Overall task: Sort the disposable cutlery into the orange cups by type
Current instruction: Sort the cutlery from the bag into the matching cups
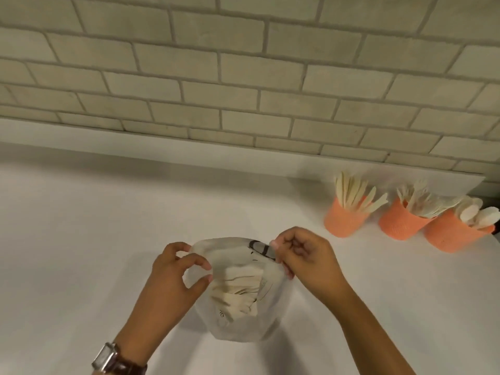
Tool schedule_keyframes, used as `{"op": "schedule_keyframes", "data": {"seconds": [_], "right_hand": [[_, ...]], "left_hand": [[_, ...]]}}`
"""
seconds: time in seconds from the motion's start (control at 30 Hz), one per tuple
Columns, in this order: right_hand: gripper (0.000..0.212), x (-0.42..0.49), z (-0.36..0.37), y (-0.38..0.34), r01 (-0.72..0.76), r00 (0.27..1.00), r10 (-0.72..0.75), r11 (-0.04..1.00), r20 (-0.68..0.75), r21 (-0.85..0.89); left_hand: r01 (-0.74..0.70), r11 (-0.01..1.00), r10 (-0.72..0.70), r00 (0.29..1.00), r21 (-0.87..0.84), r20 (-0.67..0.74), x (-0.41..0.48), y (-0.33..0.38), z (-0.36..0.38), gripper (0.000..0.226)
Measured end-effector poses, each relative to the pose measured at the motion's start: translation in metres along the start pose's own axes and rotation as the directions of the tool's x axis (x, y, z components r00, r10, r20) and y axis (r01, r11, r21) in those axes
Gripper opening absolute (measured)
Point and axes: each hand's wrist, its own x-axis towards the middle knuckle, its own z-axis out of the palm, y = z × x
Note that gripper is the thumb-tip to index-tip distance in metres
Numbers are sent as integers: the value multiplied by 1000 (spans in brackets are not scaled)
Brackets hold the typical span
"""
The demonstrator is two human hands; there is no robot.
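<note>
Pinched with the left grip [176, 277], thumb and forefinger curled together, the left rim of a thin, cloudy plastic bag [243, 330]. Pinched with the right grip [305, 255], fingers curled, the right rim beside a black printed mark. Held the crinkled mouth stretched wide between the two, centred and close in above the smooth white tabletop [81, 226]; could not tell whether the base rested on it.

Saw through the film a fanned bundle of pale, flat wooden cutlery [238, 288], long axes running roughly left to right and rising slightly rightward; could not tell which ends were heads. Wore a metal-cased watch [108, 357] on the left wrist.

Found, well apart at the far right, three orange cups [400, 226] in a close row, rough-textured, stuffed with more pale pieces pointing up and leaning right: flat blades [354, 193], forks [427, 203], round-bowled spoons [476, 212]. Faced a pale brick wall [243, 77] behind.
</note>
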Motion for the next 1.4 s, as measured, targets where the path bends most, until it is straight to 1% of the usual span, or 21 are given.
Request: {"op": "schedule_keyframes", "data": {"seconds": [0.03,0.07,0.13,0.17,0.23,0.27,0.3,0.33,0.37,0.4,0.43,0.5,0.57,0.7,0.77,0.87,0.93,1.03,1.13,1.3,1.4], "right_hand": [[12,-5,15,4,-48,992,48,999,119,-3],[12,-8,29,11,-74,974,86,995,211,-66],[9,-9,52,31,-51,938,132,967,320,-250],[16,-6,59,43,-1,921,152,923,360,-385],[32,4,62,64,137,888,194,754,417,-642],[30,9,61,70,160,893,223,653,390,-740],[18,13,57,73,228,894,207,553,398,-801],[12,15,55,76,240,892,225,501,393,-831],[20,19,55,78,230,901,229,471,369,-852],[17,24,54,79,240,891,262,422,371,-874],[6,24,54,76,307,868,261,388,423,-869],[31,25,58,71,339,807,344,395,480,-854],[43,29,61,72,368,748,434,358,502,-858],[56,38,63,73,378,723,487,316,490,-870],[49,44,62,73,362,733,490,307,472,-880],[31,51,61,70,416,698,546,217,463,-883],[43,57,60,70,434,671,570,217,475,-874],[72,63,57,65,399,634,598,290,490,-870],[82,65,55,60,410,598,627,297,500,-862],[76,73,60,54,494,512,706,224,489,-840],[62,82,62,53,500,511,699,232,500,-834]], "left_hand": [[31,1000,-31,999,-3,11,-4,1,3,32],[56,998,-56,998,6,28,-8,2,6,41],[86,995,-89,994,43,61,-12,5,8,57],[85,995,-88,994,48,68,-14,7,8,62],[57,997,-60,996,48,67,-16,8,3,69],[36,998,-40,997,58,70,-18,7,1,72],[14,997,-21,996,74,88,-20,6,-1,74],[-4,996,-7,993,92,118,-23,6,-3,77],[-18,994,1,988,110,152,-26,7,-4,80],[-27,992,4,983,124,182,-28,7,-4,82],[-34,991,7,979,129,203,-30,8,-3,84],[-36,994,12,976,107,216,-31,8,-2,85],[-30,996,14,979,79,205,-29,11,-1,84],[-30,998,20,983,53,182,-23,15,3,83],[-29,999,21,983,43,180,-21,15,5,84],[-34,999,27,984,34,177,-19,15,7,85],[-40,999,34,984,30,175,-19,15,8,84],[-55,998,53,983,9,174,-18,18,10,82],[-63,997,70,983,-47,171,-17,20,10,80],[-45,994,63,980,-100,191,-16,24,12,82],[-23,994,44,981,-110,190,-15,23,13,83]]}}
